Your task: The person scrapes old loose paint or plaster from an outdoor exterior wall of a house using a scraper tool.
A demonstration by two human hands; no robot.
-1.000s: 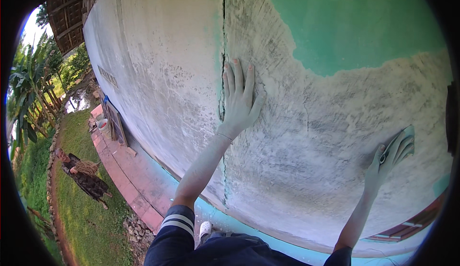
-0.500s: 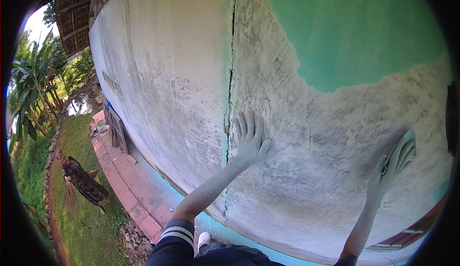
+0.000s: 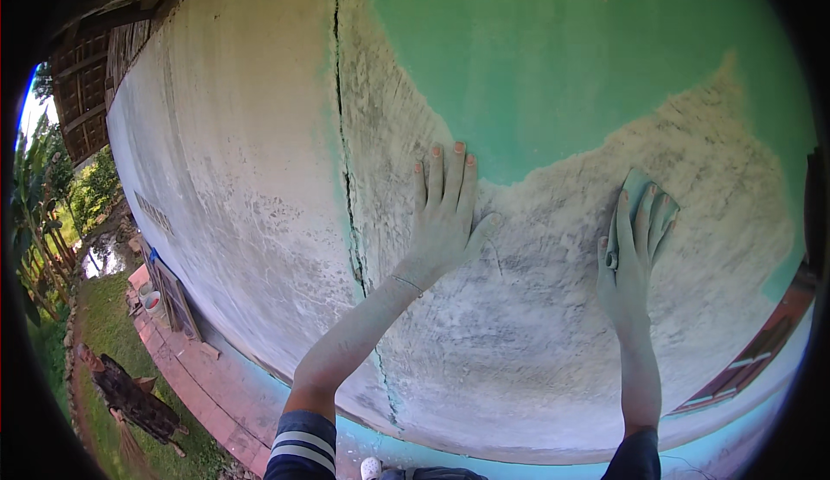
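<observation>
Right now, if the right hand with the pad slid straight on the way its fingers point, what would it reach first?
The right hand, pressing a sanding pad flat on the wall, points up. Just ahead lies the edge of the green paint; nothing else shows in that line.

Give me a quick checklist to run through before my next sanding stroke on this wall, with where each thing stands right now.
1. Sanding sheet under the right hand: ok, fingers pin it flat to the wall.
2. Left hand bracing: ok, palm flat on bare plaster, fingers spread.
3. Left hand away from the crack: ok, it rests just right of it.
4. Green paint remaining above: not ok, a large patch remains above both hands.
5. Wear of the sheet: cannot tell, its working face is hidden.
6. Footing: cannot tell, only a shoe tip shows at the lower edge.
</observation>
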